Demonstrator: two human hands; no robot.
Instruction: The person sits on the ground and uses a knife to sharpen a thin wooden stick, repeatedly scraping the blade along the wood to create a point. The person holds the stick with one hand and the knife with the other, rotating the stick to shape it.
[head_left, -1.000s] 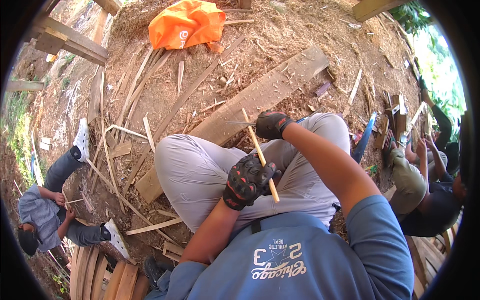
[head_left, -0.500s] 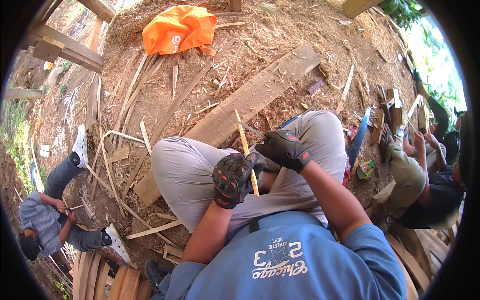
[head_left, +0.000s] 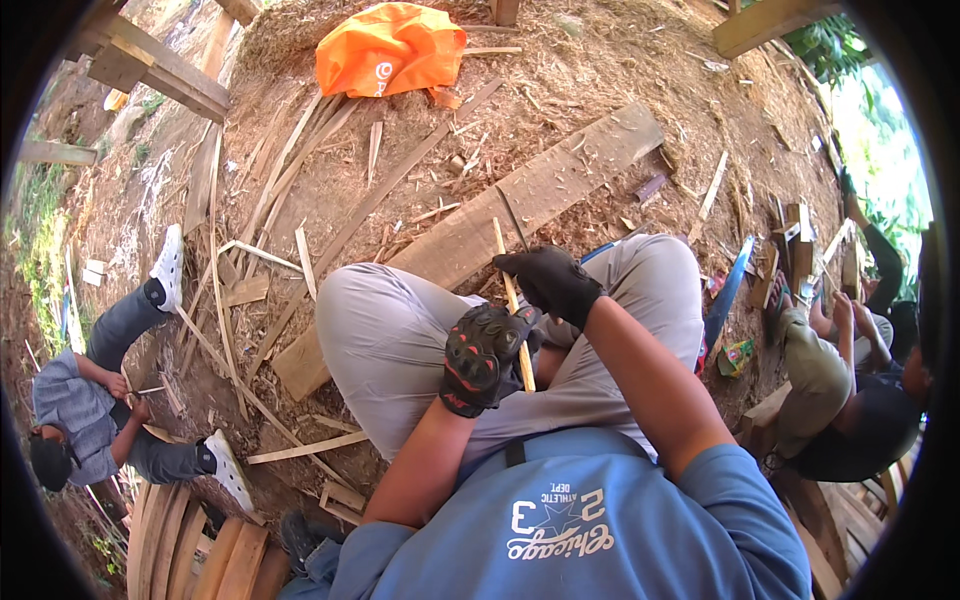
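Note:
I sit with my knees up in grey trousers. My left hand (head_left: 480,355), in a black and red glove, grips the lower part of a thin pale wooden stick (head_left: 510,290) held upright over my lap. My right hand (head_left: 550,282), in a black glove, is closed around the same stick just above the left hand. A thin dark blade (head_left: 513,222) pokes out above the right glove beside the stick's top end. How the blade is held is hidden by the glove.
A long wooden plank (head_left: 560,180) lies across the dirt past my knees, among shavings and thin wood strips (head_left: 250,250). An orange bag (head_left: 390,50) lies farther off. One person (head_left: 90,420) sits at the left, another (head_left: 850,380) at the right. Stacked boards (head_left: 200,550) are lower left.
My right hand slid down the stick toward the left hand, then drew back up a little. The left hand kept its grip and hardly moved.

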